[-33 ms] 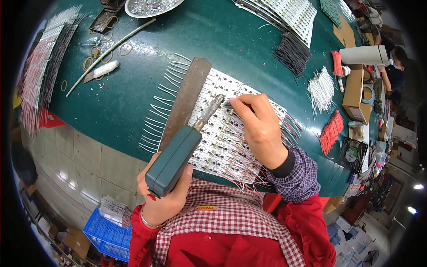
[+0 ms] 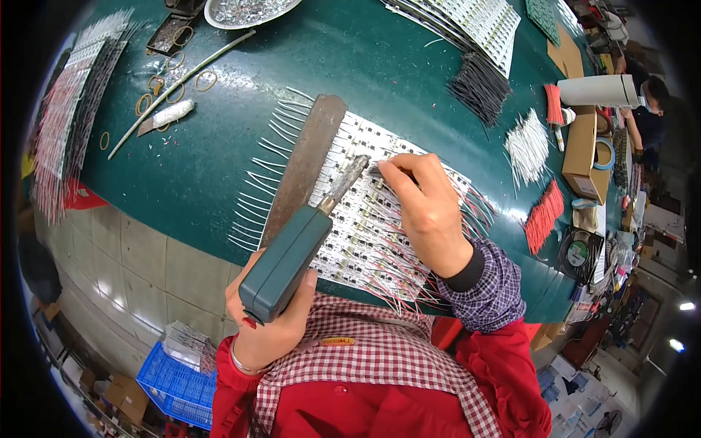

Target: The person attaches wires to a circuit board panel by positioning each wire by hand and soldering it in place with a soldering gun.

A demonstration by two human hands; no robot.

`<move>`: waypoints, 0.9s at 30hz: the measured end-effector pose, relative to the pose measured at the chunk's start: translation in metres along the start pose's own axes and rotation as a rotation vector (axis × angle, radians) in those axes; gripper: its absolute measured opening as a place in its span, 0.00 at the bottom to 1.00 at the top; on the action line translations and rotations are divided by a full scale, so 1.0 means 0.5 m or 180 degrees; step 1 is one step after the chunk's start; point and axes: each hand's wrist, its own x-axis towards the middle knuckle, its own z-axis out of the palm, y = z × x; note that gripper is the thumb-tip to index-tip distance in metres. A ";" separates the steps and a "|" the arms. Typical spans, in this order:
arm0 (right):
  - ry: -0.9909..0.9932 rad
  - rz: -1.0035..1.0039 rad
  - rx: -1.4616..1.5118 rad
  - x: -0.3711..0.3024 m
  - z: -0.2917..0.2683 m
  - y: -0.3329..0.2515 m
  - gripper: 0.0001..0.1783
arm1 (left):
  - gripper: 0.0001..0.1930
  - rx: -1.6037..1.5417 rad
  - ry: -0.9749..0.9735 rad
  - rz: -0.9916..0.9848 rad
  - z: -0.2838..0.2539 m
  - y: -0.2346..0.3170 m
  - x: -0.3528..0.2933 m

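My left hand [image 2: 274, 310] is closed around the dark green grip of a soldering gun [image 2: 286, 263]. Its metal tip reaches over a white circuit board panel [image 2: 358, 212] with rows of small black parts. Just right of the tip, my right hand [image 2: 431, 208] pinches what looks like a thin dark wire at the board; its fingertips hide most of it. A flat brown bar [image 2: 305, 168] lies along the panel's left side, with white wires [image 2: 252, 197] sticking out beyond it. Red, white and dark wires [image 2: 394, 277] hang off the panel's near and right sides.
Black wires [image 2: 480, 91], white wires [image 2: 527, 150] and red wires [image 2: 545, 217] lie in piles at right. More panels [image 2: 475, 29] are stacked far right; wired panels [image 2: 73, 109] stand at left. A thin rod [image 2: 182, 91], rubber bands [image 2: 207, 80] and a metal dish [image 2: 252, 11] lie far left.
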 end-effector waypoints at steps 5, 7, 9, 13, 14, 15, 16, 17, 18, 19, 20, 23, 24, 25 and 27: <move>-0.0081 -0.0044 -0.0098 0.005 -0.004 -0.001 0.22 | 0.08 -0.0079 0.0019 -0.0014 0.004 0.001 0.003; -0.0115 -0.0054 -0.0134 0.008 -0.006 -0.002 0.22 | 0.08 -0.0111 -0.0006 -0.0206 0.006 0.004 0.006; -0.0188 -0.0075 -0.0201 0.010 -0.008 -0.004 0.22 | 0.08 -0.0063 -0.0053 -0.0232 0.005 0.005 0.007; -0.0216 -0.0108 -0.0261 0.013 -0.010 -0.006 0.22 | 0.08 0.0037 -0.0118 -0.0212 0.003 0.007 0.009; -0.0235 -0.0101 -0.0266 0.014 -0.012 -0.007 0.22 | 0.08 0.0039 -0.0119 -0.0213 0.002 0.008 0.008; -0.0251 -0.0094 -0.0271 0.014 -0.012 -0.008 0.22 | 0.08 0.0031 -0.0108 -0.0217 -0.002 0.009 0.005; -0.0249 -0.0093 -0.0269 0.014 -0.012 -0.007 0.22 | 0.09 0.0022 -0.0097 -0.0222 -0.005 0.010 0.002; -0.0244 -0.0100 -0.0260 0.014 -0.012 -0.006 0.22 | 0.09 0.0025 -0.0097 -0.0220 -0.005 0.006 -0.007; -0.0241 -0.0108 -0.0251 0.014 -0.011 -0.006 0.22 | 0.10 0.0041 0.0075 -0.0233 -0.004 -0.003 -0.022; -0.0239 -0.0109 -0.0251 0.013 -0.011 -0.007 0.22 | 0.10 0.0056 0.0248 -0.0245 -0.004 -0.007 -0.033; -0.0236 -0.0089 -0.0251 0.013 -0.011 -0.007 0.21 | 0.10 0.0057 0.0250 -0.0243 -0.010 -0.005 -0.037; -0.0197 -0.0054 -0.0240 0.011 -0.008 -0.005 0.21 | 0.17 -0.0617 0.0165 -0.0638 -0.020 -0.001 -0.045; -0.0166 -0.0033 -0.0225 0.009 -0.007 -0.005 0.21 | 0.17 -0.0635 0.0126 -0.0772 -0.021 -0.001 -0.050; -0.0162 -0.0034 -0.0225 0.007 -0.006 -0.005 0.21 | 0.18 -0.0653 0.0087 -0.0905 -0.022 -0.001 -0.052; -0.0072 -0.0001 -0.0156 0.005 -0.005 -0.006 0.20 | 0.18 -0.0462 0.0037 -0.0804 -0.026 -0.001 -0.054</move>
